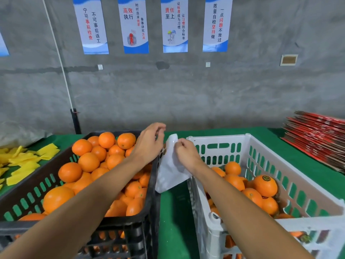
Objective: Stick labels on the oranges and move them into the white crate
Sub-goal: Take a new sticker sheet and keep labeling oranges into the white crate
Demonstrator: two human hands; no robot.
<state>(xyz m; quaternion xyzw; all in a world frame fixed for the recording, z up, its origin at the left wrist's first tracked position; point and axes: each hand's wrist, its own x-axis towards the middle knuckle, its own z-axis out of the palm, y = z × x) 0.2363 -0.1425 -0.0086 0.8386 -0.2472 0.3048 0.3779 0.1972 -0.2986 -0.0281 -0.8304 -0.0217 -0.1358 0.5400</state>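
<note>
A black crate [141,219] on the left is heaped with unlabelled oranges [88,161]. To the right, the white crate [261,144] holds several oranges; one orange [265,185] shows a dark round label. Between the crates hangs a white label sheet [169,172]. My right hand [185,152] pinches the sheet near its top edge. My left hand [150,141] hovers just left of the sheet's top with fingers curled and fingertips close together; whether it holds a label is too small to tell.
Green cloth [175,212] covers the table. Yellow foam pieces [24,161] lie at far left. A stack of red flat cartons [317,139] sits at far right. A grey concrete wall with posters stands behind.
</note>
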